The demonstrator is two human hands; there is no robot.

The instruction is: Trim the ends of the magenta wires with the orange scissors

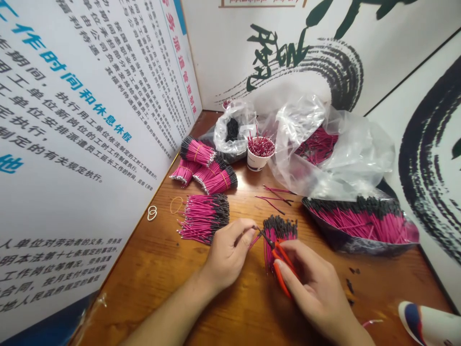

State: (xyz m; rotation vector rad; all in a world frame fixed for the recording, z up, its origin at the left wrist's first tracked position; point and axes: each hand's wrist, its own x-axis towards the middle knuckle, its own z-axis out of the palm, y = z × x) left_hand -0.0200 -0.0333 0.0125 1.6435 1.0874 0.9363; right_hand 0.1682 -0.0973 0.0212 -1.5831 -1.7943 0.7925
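Note:
Between thumb and forefinger, my left hand (230,250) pinches a thin pink wire (254,239) with a black end. Orange-handled snips (284,266) are gripped in my right hand (317,283), their dark tip meeting the wire's black end close to my left fingertips. Whether the blades are apart there is too small to tell. Beneath the snips lies a pile of pink wires with black ends (281,228), partly hidden by my right hand. Left of it, beyond my left hand, a second flat pile of the same wires (203,216) is spread on the wooden table (151,278).
Behind are rubber-banded wire bundles (211,168), a paper cup (257,161) full of wires and plastic bags (356,149). A dark tray (360,235) of wires stands right. Loose wires (275,197), rubber bands (152,213), black scraps (350,286) and another cup (428,322) lie about.

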